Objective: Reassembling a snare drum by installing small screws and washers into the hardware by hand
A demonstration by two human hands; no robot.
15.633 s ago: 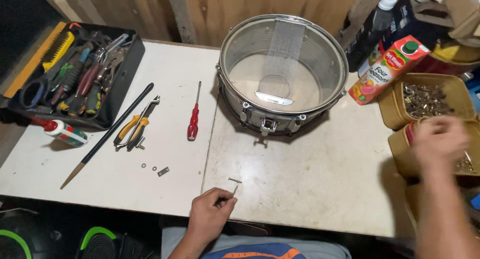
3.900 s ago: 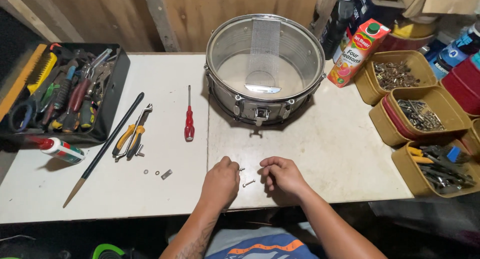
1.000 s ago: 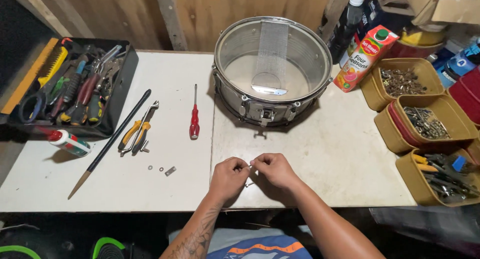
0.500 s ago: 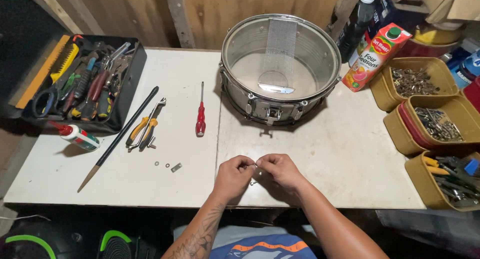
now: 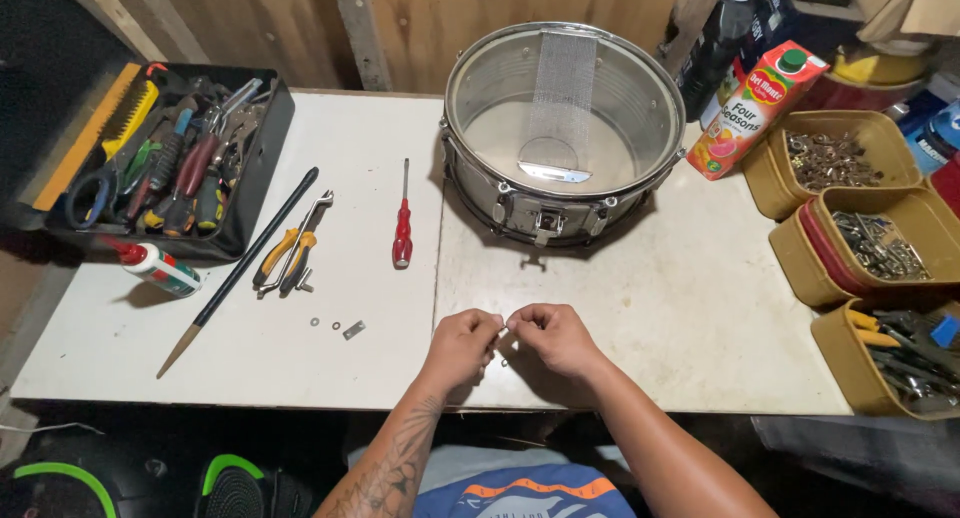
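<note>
A small metal part (image 5: 503, 330), too small to identify, sits pinched between both hands just above the near edge of the white surface (image 5: 650, 308). Left hand (image 5: 462, 344) and right hand (image 5: 548, 336) meet fingertip to fingertip, fingers closed on the part from either side; neither is nearer. Its long axis cannot be determined. The drum (image 5: 563, 128) stands well beyond; loose washers (image 5: 335, 325) lie to the left.

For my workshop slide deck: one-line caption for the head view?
Both hands, left hand and right hand, pinch a small metal part over a white table before a snare drum.
</note>
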